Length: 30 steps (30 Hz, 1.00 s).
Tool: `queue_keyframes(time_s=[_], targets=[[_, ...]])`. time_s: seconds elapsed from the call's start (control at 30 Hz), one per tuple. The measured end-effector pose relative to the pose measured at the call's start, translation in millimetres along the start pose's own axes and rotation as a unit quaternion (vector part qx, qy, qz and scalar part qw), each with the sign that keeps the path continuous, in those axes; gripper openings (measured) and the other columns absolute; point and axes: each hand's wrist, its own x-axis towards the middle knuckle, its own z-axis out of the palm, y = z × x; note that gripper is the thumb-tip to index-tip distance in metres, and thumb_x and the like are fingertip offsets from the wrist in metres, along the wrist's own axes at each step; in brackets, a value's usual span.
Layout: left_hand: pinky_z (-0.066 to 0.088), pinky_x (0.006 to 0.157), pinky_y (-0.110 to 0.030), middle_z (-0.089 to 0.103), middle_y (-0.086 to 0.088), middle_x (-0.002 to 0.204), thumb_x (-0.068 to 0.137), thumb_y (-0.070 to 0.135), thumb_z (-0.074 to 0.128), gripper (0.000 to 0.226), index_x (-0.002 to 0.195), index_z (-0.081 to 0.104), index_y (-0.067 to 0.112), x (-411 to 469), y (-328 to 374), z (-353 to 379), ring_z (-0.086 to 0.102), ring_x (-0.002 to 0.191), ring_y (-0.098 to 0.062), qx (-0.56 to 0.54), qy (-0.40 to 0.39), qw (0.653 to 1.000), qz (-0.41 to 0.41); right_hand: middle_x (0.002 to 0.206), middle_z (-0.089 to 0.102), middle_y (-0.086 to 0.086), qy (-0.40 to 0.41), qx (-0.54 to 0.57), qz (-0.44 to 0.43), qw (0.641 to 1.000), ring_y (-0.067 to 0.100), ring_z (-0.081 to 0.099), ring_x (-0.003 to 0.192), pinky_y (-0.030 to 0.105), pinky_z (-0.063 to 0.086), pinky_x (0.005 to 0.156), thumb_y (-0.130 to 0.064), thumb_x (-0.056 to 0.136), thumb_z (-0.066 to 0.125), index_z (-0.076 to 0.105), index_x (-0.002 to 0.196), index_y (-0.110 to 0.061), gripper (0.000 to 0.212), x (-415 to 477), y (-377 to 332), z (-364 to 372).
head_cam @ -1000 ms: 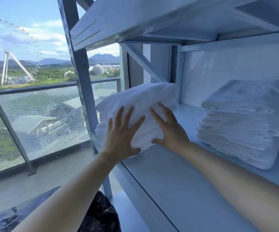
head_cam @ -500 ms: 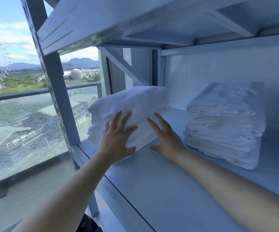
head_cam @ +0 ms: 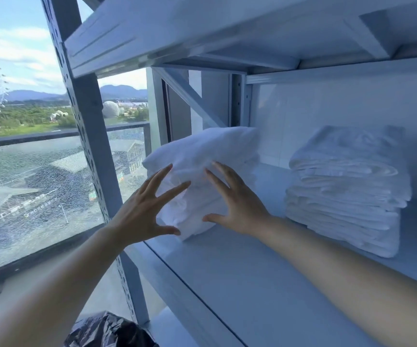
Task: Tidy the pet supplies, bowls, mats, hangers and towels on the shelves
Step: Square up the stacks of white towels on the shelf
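A folded stack of white towels (head_cam: 202,171) is seen at the left end of the pale blue metal shelf (head_cam: 240,271), its long axis running back toward the wall. Directly before its near face, the left hand (head_cam: 142,211) and right hand (head_cam: 237,206) are held spread, nothing gripped; contact cannot be told. A second folded white towel stack (head_cam: 347,191) sits well apart to the right.

A pale blue-grey metal shelving unit (head_cam: 227,271) fills three o'clock; at nine o'clock, a cracked glass balcony panel (head_cam: 34,196) faces bright daylight, hills and sky.
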Motion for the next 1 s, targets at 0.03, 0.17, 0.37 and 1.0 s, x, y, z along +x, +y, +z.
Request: queue_keyframes(time_s=[0.03, 0.17, 0.37, 1.0], targets=[[0.045, 0.093, -0.052, -0.005, 0.003, 0.157, 0.057, 0.076, 0.062, 0.108, 0.146, 0.010, 0.043, -3.0, -3.4, 0.8, 0.020, 0.140, -0.029, -0.011, 0.001, 1.000, -0.005, 0.157, 0.003, 0.000, -0.001, -0.002, -0.010, 1.000, 0.020, 0.004, 0.144, 0.042, 0.037, 0.104, -0.052, 0.073, 0.071, 0.009, 0.148, -0.028, 0.101, 2.2, -5.8, 2.4], [0.041, 0.100, -0.050, -0.007, 0.004, 0.156, 0.054, 0.068, 0.071, 0.128, 0.147, -0.010, 0.033, -3.3, -8.1, 12.3, 0.013, 0.143, -0.026, -0.063, -0.006, 0.997, -0.049, 0.157, 0.001, 0.000, -0.013, -0.013, -0.020, 1.000, 0.025, 0.000, 0.144, 0.043, 0.025, 0.111, -0.054, 0.068, 0.073, 0.011, 0.148, -0.029, 0.105, 10.1, -19.4, 11.9], [0.038, 0.102, -0.052, -0.008, 0.005, 0.153, 0.061, 0.038, 0.083, 0.123, 0.144, -0.008, 0.029, 9.7, 1.8, 34.7, 0.011, 0.143, -0.029, -0.081, -0.010, 0.996, -0.046, 0.157, 0.006, -0.006, -0.008, -0.021, -0.002, 1.000, 0.021, -0.002, 0.144, 0.043, 0.030, 0.109, -0.054, 0.069, 0.072, 0.014, 0.148, -0.029, 0.101, 8.6, -13.2, 19.2], [0.023, 0.112, -0.041, -0.013, 0.018, 0.149, 0.077, 0.026, 0.075, 0.108, 0.139, -0.013, 0.039, 121.0, 22.2, 113.9, 0.004, 0.145, -0.024, -0.169, -0.025, 0.985, 0.011, 0.156, -0.014, -0.005, -0.048, -0.088, 0.191, 0.976, 0.013, -0.002, 0.144, 0.036, 0.034, 0.107, -0.037, 0.080, 0.068, -0.005, 0.149, -0.021, 0.101, -2.9, 65.4, 7.0]])
